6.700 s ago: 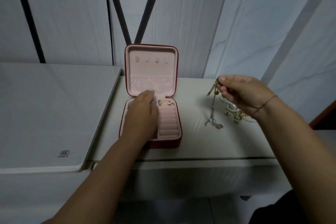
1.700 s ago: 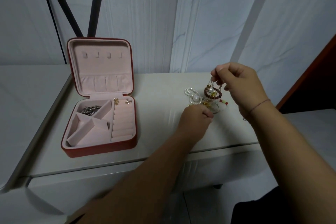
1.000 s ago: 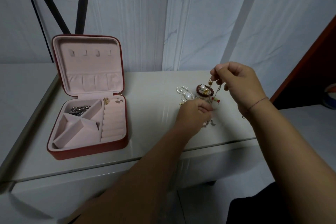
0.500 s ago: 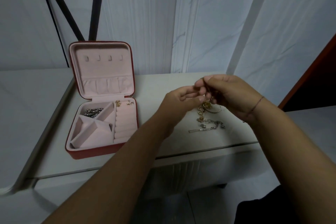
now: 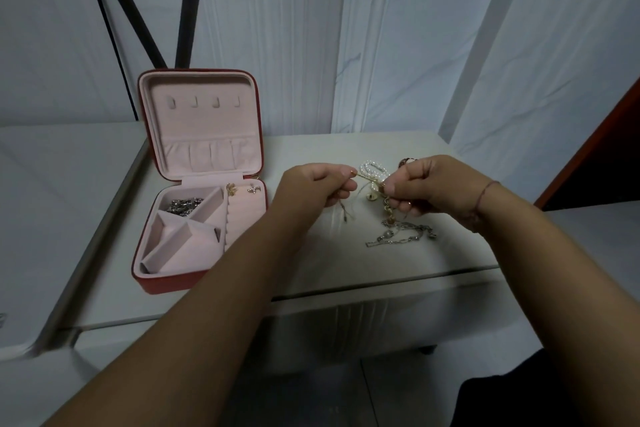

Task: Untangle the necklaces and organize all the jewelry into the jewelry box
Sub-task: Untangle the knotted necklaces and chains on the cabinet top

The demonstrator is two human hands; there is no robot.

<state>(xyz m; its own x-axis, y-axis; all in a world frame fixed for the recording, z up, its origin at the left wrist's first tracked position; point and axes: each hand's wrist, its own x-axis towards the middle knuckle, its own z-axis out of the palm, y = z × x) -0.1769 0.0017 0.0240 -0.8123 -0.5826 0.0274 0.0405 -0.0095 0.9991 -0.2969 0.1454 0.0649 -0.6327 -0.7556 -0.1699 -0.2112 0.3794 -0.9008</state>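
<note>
The left hand (image 5: 313,185) and right hand (image 5: 433,189) are each pinching 1 gold chain (image 5: 363,177) in a tight grip above the worktop (image 5: 346,260), right of the open jewelry box (image 5: 166,282). A silver chain (image 5: 401,236) is lying beneath.

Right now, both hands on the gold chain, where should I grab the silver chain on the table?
Probably pinch the silver chain at its bunched middle, coming straight down from above: it lies flat on the table, so no side offers an edge. Its top end runs up to the gold chain under the right hand, maybe tangled, lift gently.
</note>
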